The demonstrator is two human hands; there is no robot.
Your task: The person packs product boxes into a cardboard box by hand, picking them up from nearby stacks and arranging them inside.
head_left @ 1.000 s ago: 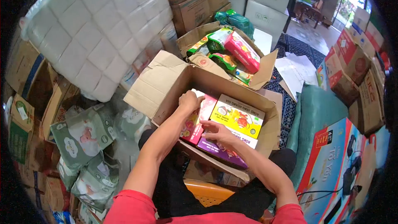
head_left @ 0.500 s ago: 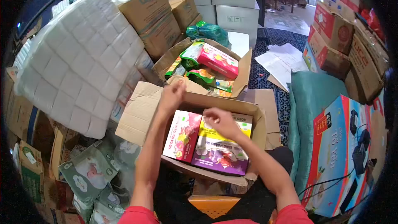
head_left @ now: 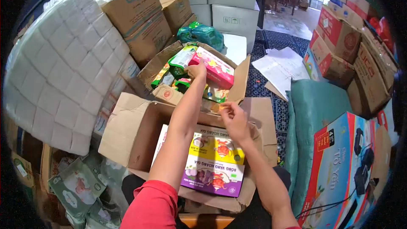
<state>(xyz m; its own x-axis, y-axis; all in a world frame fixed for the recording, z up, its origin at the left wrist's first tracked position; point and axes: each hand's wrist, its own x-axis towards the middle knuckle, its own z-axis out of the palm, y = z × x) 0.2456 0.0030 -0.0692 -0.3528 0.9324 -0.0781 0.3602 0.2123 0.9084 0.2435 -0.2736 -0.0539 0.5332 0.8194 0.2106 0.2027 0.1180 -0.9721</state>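
My left hand reaches across into the far open carton, its fingers closed at the left end of a pink box. Green packets lie beside that box. Over the far edge of the near open carton is my right hand, fingers pinched together; a small orange bit shows at the tips, and I cannot make out what it is. Inside the near carton sit a yellow box and a purple box, with another box mostly hidden behind my left forearm.
A large wrapped white pack leans at left, above grey-green packs. Brown cartons and stacked white cartons stand behind. Papers lie on the floor. At right are a green sack and a blue box with cables.
My left hand has moved from the near carton's flap to the pink box in the far carton. My right hand has left the boxes for the near carton's far edge. The view has shifted.
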